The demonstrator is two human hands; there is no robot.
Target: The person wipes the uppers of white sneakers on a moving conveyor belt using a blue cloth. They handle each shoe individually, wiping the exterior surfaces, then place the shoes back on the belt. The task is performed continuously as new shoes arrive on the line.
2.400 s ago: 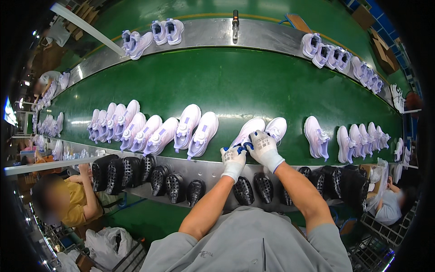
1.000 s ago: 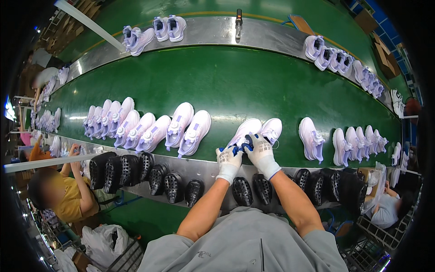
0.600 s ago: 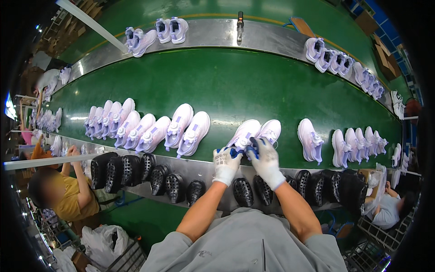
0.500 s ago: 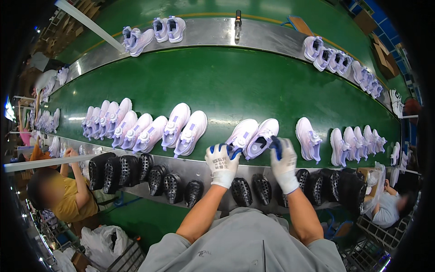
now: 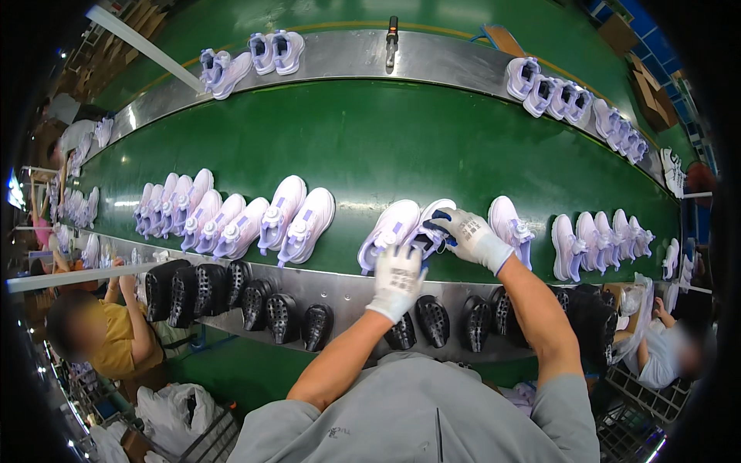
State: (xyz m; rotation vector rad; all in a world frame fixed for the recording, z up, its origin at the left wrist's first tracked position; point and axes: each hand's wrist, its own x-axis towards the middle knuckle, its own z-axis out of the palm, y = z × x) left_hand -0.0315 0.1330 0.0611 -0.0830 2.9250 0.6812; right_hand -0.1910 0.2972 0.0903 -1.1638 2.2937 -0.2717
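Note:
A pair of pale pink and lilac sneakers lies in front of me on the green belt (image 5: pixel 355 139), toes pointing away. My left hand (image 5: pixel 399 279), in a white glove, is bent over the heel end of the left sneaker (image 5: pixel 395 220), near the gap between the two; its fingertips are partly hidden. Reaching in from the right, my right hand (image 5: pixel 472 238) has its blue-coated fingers curled at the tongue and opening of the right sneaker (image 5: pixel 427 214). A thin pale loop shows beneath those fingers. Most of this shoe's opening is covered by the hands.
Several matching sneakers (image 5: pixel 282 212) stand left along the belt, more (image 5: pixel 567 247) right. Black perforated shoe forms (image 5: pixel 317 327) line the near metal ledge (image 5: pixel 347 289). On the far ledge lie a black-handled tool (image 5: pixel 392 38) and more sneakers (image 5: pixel 276 52). Co-workers sit on both sides.
My right hand has moved left onto the right sneaker's opening. My left hand has shifted right and turned over at the heel end. The whole view has slid slightly.

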